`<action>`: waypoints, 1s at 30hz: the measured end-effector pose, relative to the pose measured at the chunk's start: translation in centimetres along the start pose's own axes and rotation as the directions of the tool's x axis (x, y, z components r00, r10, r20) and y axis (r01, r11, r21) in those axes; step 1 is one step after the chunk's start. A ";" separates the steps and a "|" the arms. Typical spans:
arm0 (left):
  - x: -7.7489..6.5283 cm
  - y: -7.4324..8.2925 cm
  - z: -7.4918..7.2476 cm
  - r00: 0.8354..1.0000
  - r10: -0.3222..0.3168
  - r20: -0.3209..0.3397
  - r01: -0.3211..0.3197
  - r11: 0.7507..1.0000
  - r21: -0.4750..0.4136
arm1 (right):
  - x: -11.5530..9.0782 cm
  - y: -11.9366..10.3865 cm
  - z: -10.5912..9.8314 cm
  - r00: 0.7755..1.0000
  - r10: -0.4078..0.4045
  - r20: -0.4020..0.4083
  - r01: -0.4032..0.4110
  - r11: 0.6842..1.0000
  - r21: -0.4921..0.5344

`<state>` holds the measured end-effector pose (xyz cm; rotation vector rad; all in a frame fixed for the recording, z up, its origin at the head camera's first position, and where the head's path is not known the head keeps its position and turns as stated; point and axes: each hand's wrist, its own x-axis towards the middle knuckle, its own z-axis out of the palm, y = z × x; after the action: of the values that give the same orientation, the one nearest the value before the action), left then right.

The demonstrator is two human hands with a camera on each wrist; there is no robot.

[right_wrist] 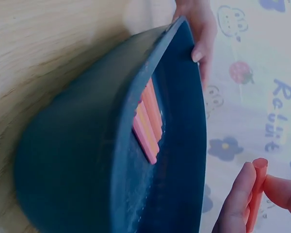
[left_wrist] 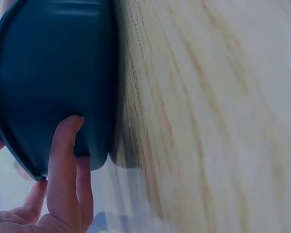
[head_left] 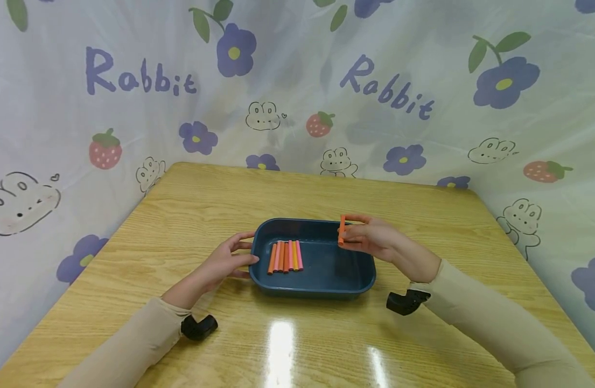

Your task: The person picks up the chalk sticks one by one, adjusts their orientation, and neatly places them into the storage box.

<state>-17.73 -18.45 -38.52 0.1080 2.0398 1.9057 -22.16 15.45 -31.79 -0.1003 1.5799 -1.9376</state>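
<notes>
A dark blue rectangular tub [head_left: 321,293] stands on the table. My left hand [head_left: 223,265] holds its left end, with the thumb over the rim and fingers against the outer wall [left_wrist: 43,82]. Inside the tub's left half lies a row of several crayon-like sticks [head_left: 285,257] in orange, pink and yellow, side by side. Above the tub's right end, my right hand [head_left: 377,238] pinches one orange crayon-like stick [right_wrist: 257,182] between thumb and fingers. That stick is nearly upright and apart from the tub floor.
The wooden table [head_left: 205,199] extends around the tub on all sides. Behind it hangs a pale curtain [head_left: 297,70] printed with rabbits, strawberries and flowers. A black wrist device [head_left: 199,327] sits under the left cuff, another [head_left: 406,302] under the right.
</notes>
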 end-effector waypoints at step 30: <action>0.0 -0.2 -0.1 1.000 0.014 0.004 -0.014 1.000 -0.009 | 6.8 0.4 4.0 0.961 0.259 0.094 -0.228 0.940 -0.253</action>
<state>-17.67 -18.53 -38.72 0.1242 2.0327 1.9215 -25.73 8.56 -33.24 -0.1180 1.6521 -1.5169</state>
